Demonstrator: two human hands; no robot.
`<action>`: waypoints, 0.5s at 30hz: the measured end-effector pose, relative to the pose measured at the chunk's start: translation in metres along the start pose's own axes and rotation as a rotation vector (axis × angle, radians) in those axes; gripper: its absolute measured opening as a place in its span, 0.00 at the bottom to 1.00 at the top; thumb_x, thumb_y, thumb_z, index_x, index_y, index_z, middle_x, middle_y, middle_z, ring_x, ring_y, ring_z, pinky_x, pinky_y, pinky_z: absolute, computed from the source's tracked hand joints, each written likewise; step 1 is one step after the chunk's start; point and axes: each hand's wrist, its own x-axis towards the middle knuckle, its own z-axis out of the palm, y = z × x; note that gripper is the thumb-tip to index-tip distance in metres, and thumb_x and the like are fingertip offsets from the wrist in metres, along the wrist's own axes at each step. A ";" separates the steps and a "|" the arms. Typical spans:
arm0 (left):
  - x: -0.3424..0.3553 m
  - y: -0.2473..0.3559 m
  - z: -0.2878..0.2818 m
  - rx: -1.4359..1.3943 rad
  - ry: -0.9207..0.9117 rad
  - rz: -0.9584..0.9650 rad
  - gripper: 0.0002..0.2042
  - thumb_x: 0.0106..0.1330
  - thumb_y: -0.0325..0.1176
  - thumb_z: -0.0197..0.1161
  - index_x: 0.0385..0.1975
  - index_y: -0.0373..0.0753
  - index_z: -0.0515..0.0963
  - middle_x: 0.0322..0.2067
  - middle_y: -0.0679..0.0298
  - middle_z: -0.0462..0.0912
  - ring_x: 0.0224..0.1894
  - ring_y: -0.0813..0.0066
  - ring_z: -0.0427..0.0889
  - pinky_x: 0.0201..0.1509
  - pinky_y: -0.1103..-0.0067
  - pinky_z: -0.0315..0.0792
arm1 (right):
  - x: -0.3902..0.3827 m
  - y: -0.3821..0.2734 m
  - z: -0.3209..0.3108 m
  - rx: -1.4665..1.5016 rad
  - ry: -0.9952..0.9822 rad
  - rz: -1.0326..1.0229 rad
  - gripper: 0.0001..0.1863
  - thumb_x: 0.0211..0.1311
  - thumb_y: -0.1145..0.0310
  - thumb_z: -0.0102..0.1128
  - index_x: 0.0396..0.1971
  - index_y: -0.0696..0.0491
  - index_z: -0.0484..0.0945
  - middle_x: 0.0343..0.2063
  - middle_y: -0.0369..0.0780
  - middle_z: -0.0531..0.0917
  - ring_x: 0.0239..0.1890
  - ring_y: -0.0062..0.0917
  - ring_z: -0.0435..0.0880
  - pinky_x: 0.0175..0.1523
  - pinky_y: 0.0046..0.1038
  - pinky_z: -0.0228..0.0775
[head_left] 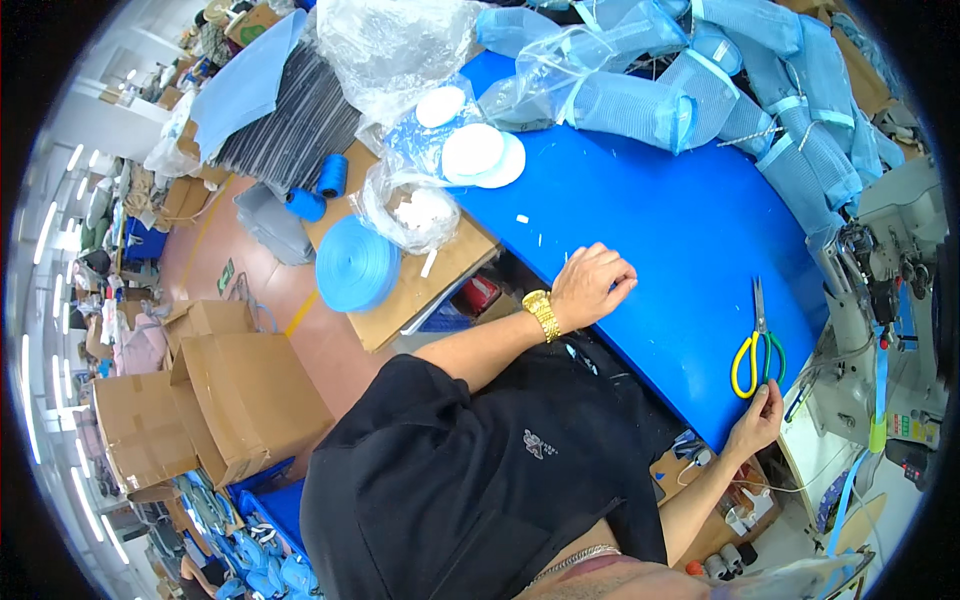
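Observation:
My left hand (592, 288), with a gold watch (541, 315) at its wrist, rests on the near edge of the blue tabletop (660, 270). Its fingers are loosely curled in, and nothing shows in them. At the right end of the table lies a pair of scissors (761, 345) with one yellow and one green handle, blades pointing away from me. My right hand (757, 422) has thumb and fingertips closed at the lower end of the green handle. A few small white scraps (522, 218) lie farther left on the table.
Blue mesh tubes (630, 108) pile along the far edge. White discs (473, 152) sit at the far left corner, near a blue strap roll (357, 264) and thread spools (332, 176). A sewing machine (880, 260) stands right; cardboard boxes (245, 395) stand on the left floor.

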 end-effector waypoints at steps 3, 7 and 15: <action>0.001 -0.002 -0.004 0.025 -0.023 0.015 0.04 0.57 0.34 0.64 0.27 0.43 0.79 0.25 0.68 0.78 0.33 0.68 0.75 0.36 0.71 0.64 | 0.002 -0.002 0.002 0.006 -0.028 -0.016 0.13 0.65 0.68 0.57 0.44 0.61 0.79 0.34 0.40 0.83 0.36 0.21 0.79 0.43 0.22 0.71; 0.003 -0.001 -0.012 -0.136 -0.010 -0.010 0.04 0.58 0.33 0.64 0.30 0.41 0.79 0.27 0.64 0.79 0.33 0.66 0.76 0.37 0.72 0.68 | 0.003 0.001 0.003 0.028 -0.011 -0.001 0.14 0.65 0.68 0.57 0.45 0.61 0.79 0.35 0.41 0.83 0.36 0.20 0.79 0.43 0.21 0.71; 0.008 -0.077 -0.111 0.121 0.283 -0.160 0.06 0.58 0.30 0.64 0.33 0.38 0.80 0.32 0.58 0.82 0.37 0.61 0.79 0.42 0.72 0.72 | 0.005 -0.007 0.003 -0.034 0.007 -0.018 0.14 0.65 0.67 0.57 0.45 0.59 0.80 0.34 0.40 0.83 0.35 0.20 0.79 0.41 0.22 0.70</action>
